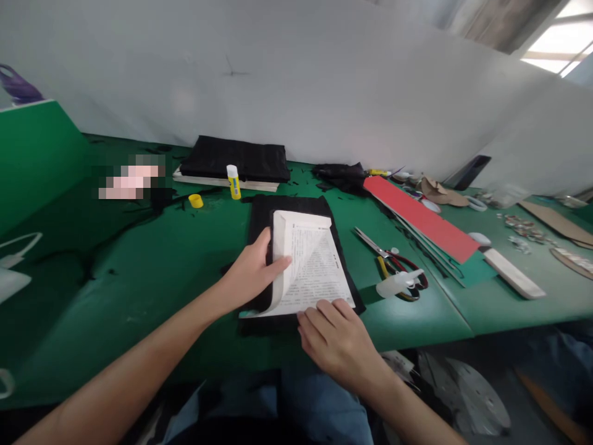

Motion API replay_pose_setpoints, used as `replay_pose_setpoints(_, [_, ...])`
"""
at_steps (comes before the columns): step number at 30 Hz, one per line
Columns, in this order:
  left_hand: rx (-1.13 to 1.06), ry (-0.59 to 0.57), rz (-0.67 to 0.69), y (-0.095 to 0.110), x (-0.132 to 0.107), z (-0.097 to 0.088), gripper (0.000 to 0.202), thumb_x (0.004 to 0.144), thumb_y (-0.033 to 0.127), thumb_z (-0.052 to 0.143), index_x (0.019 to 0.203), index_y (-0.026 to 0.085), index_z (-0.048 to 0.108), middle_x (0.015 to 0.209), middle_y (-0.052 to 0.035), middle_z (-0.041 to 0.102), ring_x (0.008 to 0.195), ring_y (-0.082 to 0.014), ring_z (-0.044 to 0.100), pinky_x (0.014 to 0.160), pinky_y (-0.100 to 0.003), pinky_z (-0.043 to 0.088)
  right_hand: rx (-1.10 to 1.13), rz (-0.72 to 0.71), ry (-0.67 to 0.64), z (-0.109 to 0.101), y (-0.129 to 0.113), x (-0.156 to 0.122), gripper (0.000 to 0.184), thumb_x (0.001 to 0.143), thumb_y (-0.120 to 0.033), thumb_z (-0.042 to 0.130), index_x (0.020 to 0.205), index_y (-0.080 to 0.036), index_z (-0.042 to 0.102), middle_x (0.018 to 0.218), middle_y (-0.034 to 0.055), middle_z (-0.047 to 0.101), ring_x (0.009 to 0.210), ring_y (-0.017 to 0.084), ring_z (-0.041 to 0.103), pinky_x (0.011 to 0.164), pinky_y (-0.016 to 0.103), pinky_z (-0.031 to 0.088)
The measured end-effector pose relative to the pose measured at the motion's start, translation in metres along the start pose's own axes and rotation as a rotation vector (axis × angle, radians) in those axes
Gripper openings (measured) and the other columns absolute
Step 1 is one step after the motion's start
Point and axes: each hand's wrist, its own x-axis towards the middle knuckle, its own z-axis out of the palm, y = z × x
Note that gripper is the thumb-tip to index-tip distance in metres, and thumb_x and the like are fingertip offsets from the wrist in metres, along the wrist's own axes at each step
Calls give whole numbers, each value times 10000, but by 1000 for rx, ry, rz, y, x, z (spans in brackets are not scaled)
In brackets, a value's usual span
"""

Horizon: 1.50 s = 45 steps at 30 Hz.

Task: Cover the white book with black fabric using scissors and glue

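An open book [315, 266] with printed pages lies on a piece of black fabric [296, 203] in front of me. My left hand [254, 266] grips the raised block of pages on the book's left side, its thumb on top of the paper. Along the book's near edge, my right hand [333, 334] has its fingers curled over the bottom of the page; its thumb is mostly hidden. To the right lie scissors [370, 241], pliers with red and yellow handles [398, 266] and a small translucent squeeze bottle [399, 283].
Behind the book, an uncapped-looking glue stick [234, 182] stands near a yellow cap [196, 201] and a black-wrapped stack [236, 159]. A red board [421, 216] and a white bar [514, 274] lie to the right. A green partition [37, 161] stands left on the green table [152, 272].
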Motion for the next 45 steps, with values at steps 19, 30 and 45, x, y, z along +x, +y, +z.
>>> replay_pose_setpoints(19, [-91,65,-30,-4,2,-7,448,831,400,603,1215,203,481,964,-45,614,887,-227,608,793,-390,513,106,197,-153,21,10,40,93,842,-208,658,769,-157,632,766,42,611,792,228,530,673,355,394])
replay_pose_setpoints(30, [114,9,-34,1,-1,3,411,850,421,549,1162,181,435,926,-54,632,832,-230,626,634,-303,451,133,177,-84,25,16,41,128,855,-256,662,794,-144,653,771,46,642,789,219,547,691,350,407])
replay_pose_setpoints(45, [294,-85,-67,8,-3,7,458,883,497,456,1174,144,418,732,-29,617,534,-172,554,463,-263,338,267,589,107,-36,47,-43,154,876,-182,611,1028,-175,639,947,75,640,919,218,570,849,380,471])
